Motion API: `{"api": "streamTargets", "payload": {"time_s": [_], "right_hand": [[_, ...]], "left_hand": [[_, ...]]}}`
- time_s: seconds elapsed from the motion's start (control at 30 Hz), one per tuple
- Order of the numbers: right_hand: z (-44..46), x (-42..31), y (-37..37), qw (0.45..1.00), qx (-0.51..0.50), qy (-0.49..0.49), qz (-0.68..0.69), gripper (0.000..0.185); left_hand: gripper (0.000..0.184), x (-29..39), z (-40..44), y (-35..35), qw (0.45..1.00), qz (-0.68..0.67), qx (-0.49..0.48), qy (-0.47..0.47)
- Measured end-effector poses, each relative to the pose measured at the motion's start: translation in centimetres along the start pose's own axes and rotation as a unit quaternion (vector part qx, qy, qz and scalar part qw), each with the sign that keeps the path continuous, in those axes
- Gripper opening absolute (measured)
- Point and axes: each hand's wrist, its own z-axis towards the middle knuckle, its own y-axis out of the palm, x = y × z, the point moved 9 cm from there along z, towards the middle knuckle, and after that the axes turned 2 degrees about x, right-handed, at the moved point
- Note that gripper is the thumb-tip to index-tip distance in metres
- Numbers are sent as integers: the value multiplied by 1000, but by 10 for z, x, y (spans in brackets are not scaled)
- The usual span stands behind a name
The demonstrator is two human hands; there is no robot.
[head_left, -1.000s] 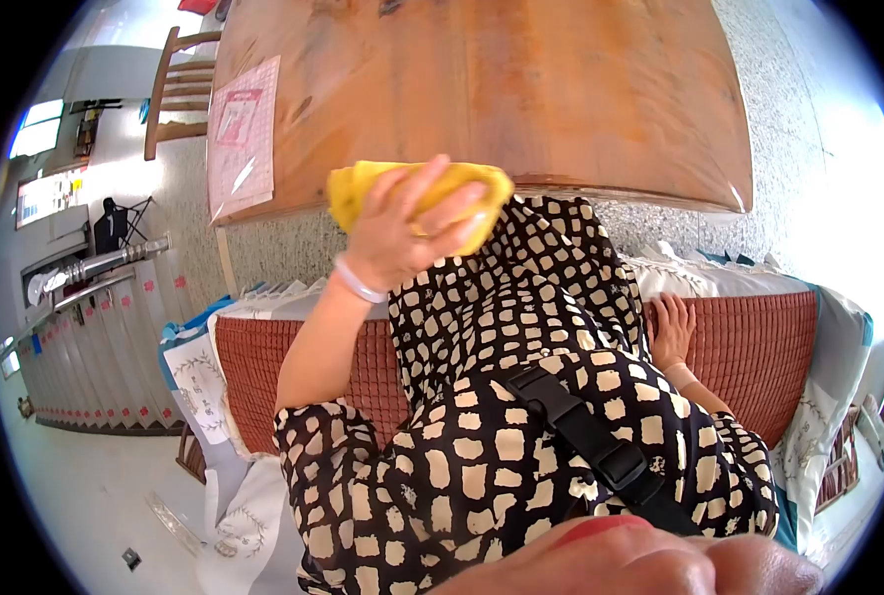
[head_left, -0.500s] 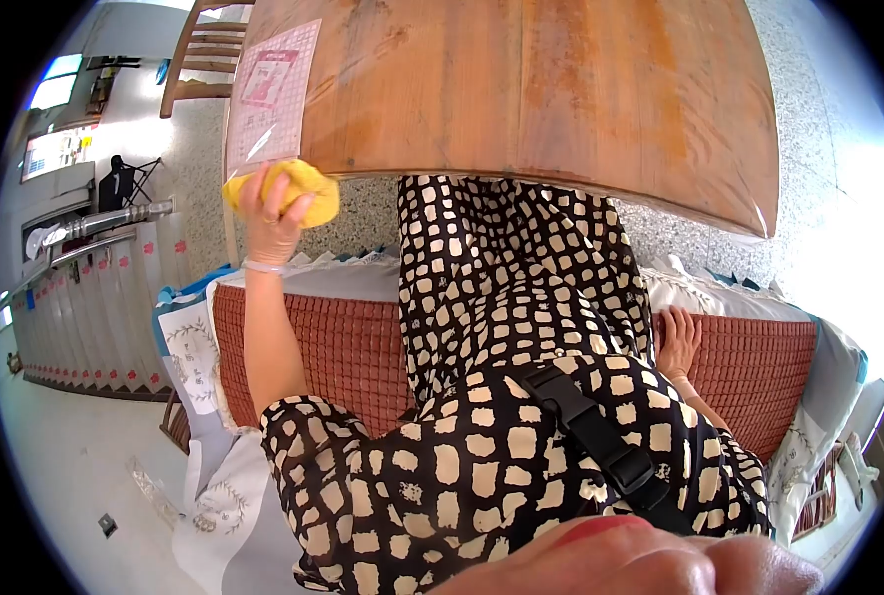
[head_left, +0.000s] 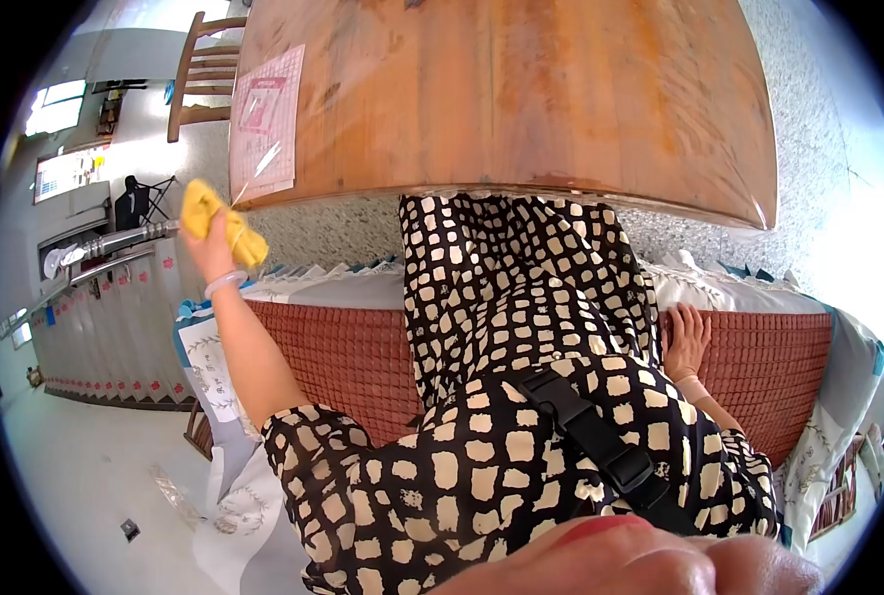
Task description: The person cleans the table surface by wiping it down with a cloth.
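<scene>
My left hand (head_left: 210, 250) is closed around a crumpled yellow cloth (head_left: 248, 241), somewhat blurred. It is held out beyond the near left corner of the wooden table (head_left: 521, 99), apart from it. A ring-like bracelet circles the left wrist. My right hand (head_left: 687, 337) lies open, palm down, on the reddish-brown woven seat mat (head_left: 759, 367) beside my right thigh. Under the table's clear cover, near that left corner, is a pink-and-white printed sheet (head_left: 266, 119).
A wooden chair (head_left: 204, 74) stands at the table's far left side. Further left are a black folding chair (head_left: 139, 201) and a curtain with pink flowers (head_left: 115, 317). White and grey seat covers (head_left: 214, 362) edge the seat. The floor is speckled (head_left: 333, 233).
My left hand has moved left, off the table's near left corner, and the yellow cloth is now bunched differently. The view has shifted slightly. My right hand stays on the mat.
</scene>
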Motion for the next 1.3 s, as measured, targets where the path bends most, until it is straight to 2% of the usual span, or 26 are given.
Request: {"api": "streamTargets", "payload": {"time_s": [0.03, 0.07, 0.2, 0.3, 0.43, 0.57, 0.67, 0.7, 0.77, 0.83, 0.97, 1.03, 1.07, 1.1, 1.13, 1.23, 1.27, 1.3], "right_hand": [[-1, 0, 0, 1000, -1, 2, 2, 43], [-2, 0, 0, 1000, -2, 6, 4, 43], [-3, -1, -3, 1000, 9, -3, 9, 44], [-3, -1, -3, 1000, 0, 1, 11, 44], [-3, -3, -7, 1000, 1, 1, 15, 45], [-3, -5, -8, 1000, -2, 1, 14, 46], [-3, -4, -6, 1000, -3, 3, 11, 47], [-3, -3, -4, 1000, -7, 4, 15, 47], [-2, -3, -4, 1000, -16, 9, 18, 47], [-2, -6, -8, 1000, -1, 2, 20, 46], [-2, -8, -10, 1000, 1, 6, 26, 45], [-2, -6, -8, 999, 3, 10, 31, 45], [-3, -6, -7, 999, 4, 10, 32, 44], [-3, -6, -7, 999, 5, 12, 33, 45], [-3, -6, -8, 999, 5, 13, 34, 45], [-2, -5, -7, 999, 11, 12, 34, 45], [-2, -6, -7, 999, 11, 13, 35, 45], [-2, -7, -6, 999, 11, 13, 35, 45]], "left_hand": [[50, 3, 3, 23, 998, 2, -61, -24], [46, 15, 8, 42, 988, 103, -86, 80], [42, 1, 52, 63, 982, 146, -120, -19], [44, 6, 84, 82, 960, 247, -134, -7], [51, 59, 89, 144, 925, 361, -86, 81], [55, 152, 26, 234, 932, 276, -171, 161], [53, 205, -29, 302, 918, 187, -228, 267], [52, 226, -53, 324, 907, 167, -258, 286], [47, 309, -131, 365, 829, 52, -331, 447], [42, 346, -175, 383, 817, 9, -275, 506], [40, 393, -272, 421, 782, 49, -292, 549], [41, 405, -302, 424, 786, 39, -317, 529], [43, 406, -308, 425, 775, 38, -358, 520], [44, 408, -312, 425, 762, 38, -399, 509], [47, 405, -311, 424, 772, 8, -333, 541], [49, 399, -290, 422, 736, -57, -400, 543], [46, 397, -275, 415, 753, -59, -333, 565], [42, 394, -258, 422, 756, -53, -362, 544]]}}
